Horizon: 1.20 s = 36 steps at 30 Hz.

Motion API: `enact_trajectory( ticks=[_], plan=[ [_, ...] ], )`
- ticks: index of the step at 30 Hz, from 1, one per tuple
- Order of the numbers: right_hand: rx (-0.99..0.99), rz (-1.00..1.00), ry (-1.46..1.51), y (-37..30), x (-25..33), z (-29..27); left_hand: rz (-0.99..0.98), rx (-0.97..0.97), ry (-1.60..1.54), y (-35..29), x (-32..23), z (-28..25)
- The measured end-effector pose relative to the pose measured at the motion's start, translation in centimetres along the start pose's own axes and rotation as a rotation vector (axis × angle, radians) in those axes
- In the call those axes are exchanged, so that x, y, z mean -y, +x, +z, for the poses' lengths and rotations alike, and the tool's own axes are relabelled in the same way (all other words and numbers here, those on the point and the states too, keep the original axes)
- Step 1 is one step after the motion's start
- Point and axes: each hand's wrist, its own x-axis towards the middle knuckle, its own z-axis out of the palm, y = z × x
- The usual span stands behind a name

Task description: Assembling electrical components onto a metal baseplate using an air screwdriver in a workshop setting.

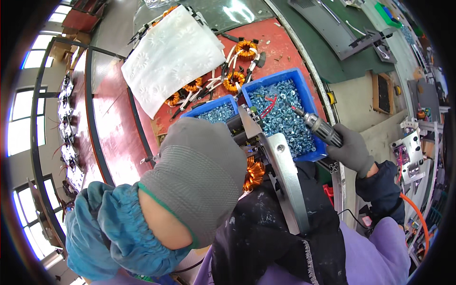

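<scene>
Left hand (199, 168), grip hidden, sits beside a metal bracket (288, 183); right hand (352, 151) clasps a screwdriver (322, 128).

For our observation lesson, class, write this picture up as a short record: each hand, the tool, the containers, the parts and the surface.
Left hand: grey-gloved left hand beside the metal bracket; fingers hidden, grip unclear
Right hand: grey-gloved right hand around the driver
Tool tip: over the large blue bin; contact unclear
Containers: large bin and small blue bin, both holding small metal fasteners
Parts: copper coil by the bracket; more ring coils beyond, some partly under a white sheet
Surface: red worktop
</scene>
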Motion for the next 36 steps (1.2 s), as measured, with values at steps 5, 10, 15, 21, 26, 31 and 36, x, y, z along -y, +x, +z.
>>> enact_trajectory(
  ticks=[5, 10, 15, 21, 26, 31, 36],
  plan=[
    [0.174, 0.061, 0.47, -0.5, -2.2, -1.4, -0.035, -0.017, 0.041, 0.2, -0.7, -0.3],
    [0.397, 0.164, 0.754, -0.6, -0.9, -4.0, 0.004, -0.022, 0.045, 0.5, -0.4, -0.3],
    [0.4, -0.162, 0.199, -1.0, 1.1, -5.8, -0.019, -0.16, 0.133, 0.6, -0.6, 0.4],
    [0.286, -0.591, -0.224, 0.7, 1.5, -6.3, -0.061, -0.118, 0.101, 0.4, -1.2, 1.2],
    [0.255, -0.672, -0.269, 1.8, 1.1, -6.4, -0.065, -0.133, 0.024, 0.6, -0.7, 1.5],
    [0.291, -0.699, -0.284, 2.6, 2.3, -6.5, -0.1, -0.129, 0.022, -0.1, -0.3, 1.2],
    [0.323, -0.714, -0.28, 3.0, 3.2, -6.6, -0.09, -0.136, 0.021, 0.0, -0.2, 1.7]
  ],
)
